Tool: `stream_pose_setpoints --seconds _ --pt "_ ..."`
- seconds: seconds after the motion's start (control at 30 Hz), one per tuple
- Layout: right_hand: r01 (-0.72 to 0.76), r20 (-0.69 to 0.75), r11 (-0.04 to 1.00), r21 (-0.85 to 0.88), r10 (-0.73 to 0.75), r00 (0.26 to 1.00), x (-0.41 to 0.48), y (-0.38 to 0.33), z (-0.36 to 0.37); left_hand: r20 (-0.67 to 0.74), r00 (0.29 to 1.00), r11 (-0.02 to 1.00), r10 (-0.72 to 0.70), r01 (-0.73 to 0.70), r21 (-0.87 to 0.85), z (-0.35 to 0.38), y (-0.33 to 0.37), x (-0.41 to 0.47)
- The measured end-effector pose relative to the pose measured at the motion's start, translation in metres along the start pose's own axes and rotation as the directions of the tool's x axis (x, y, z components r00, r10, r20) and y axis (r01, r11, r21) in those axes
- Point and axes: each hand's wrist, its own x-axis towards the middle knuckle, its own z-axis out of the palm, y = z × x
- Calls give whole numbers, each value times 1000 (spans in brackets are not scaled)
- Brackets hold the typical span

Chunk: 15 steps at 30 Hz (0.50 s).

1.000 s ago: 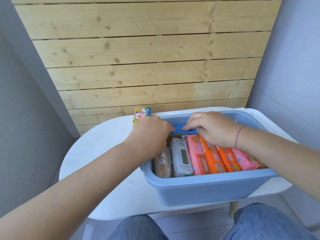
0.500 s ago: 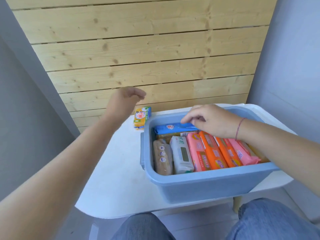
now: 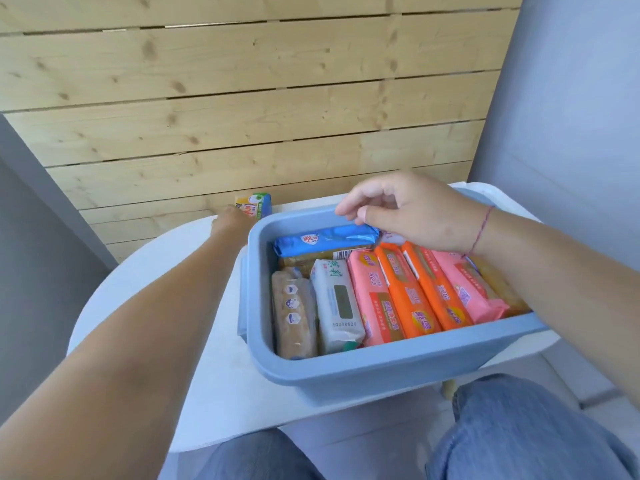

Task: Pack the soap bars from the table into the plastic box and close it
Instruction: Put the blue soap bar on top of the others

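The blue plastic box (image 3: 381, 370) stands on the white table (image 3: 207, 375), packed with a row of upright wrapped soap bars: brown (image 3: 294, 313), white (image 3: 337, 299), pink (image 3: 374, 299) and orange (image 3: 407, 296). A blue-wrapped bar (image 3: 325, 241) lies crosswise at the far end on top of others. My right hand (image 3: 415, 213) hovers just above that bar's right end, fingers loosely apart and holding nothing. My left hand (image 3: 231, 220) is stretched past the box's far left corner and touches a yellow-green soap pack (image 3: 256, 206) on the table; its fingers are hidden.
A wooden plank wall (image 3: 242, 116) rises right behind the table. Grey walls close in on the left and right. My knees in jeans (image 3: 519, 427) sit under the table's near edge. No lid is in sight.
My left hand left the blue bar, swung up and then down to the yellow-green pack behind the box. My right hand lifted its fingers off the blue bar, which now lies in the box.
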Motion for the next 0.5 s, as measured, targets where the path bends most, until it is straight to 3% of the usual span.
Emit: stream_pose_setpoints --seconds 0.17,0.37,0.5 --pt "-33 44 999 -20 34 998 -3 2 2 -21 998 993 62 -60 97 -13 -21 -14" --pt "-50 71 998 -45 53 996 -7 -2 4 -57 998 998 17 -21 -64 -42 -61 -52" --pt "-7 -37 999 -43 5 999 -14 -16 -7 -210 953 923 221 -273 -270 -101 -40 -81"
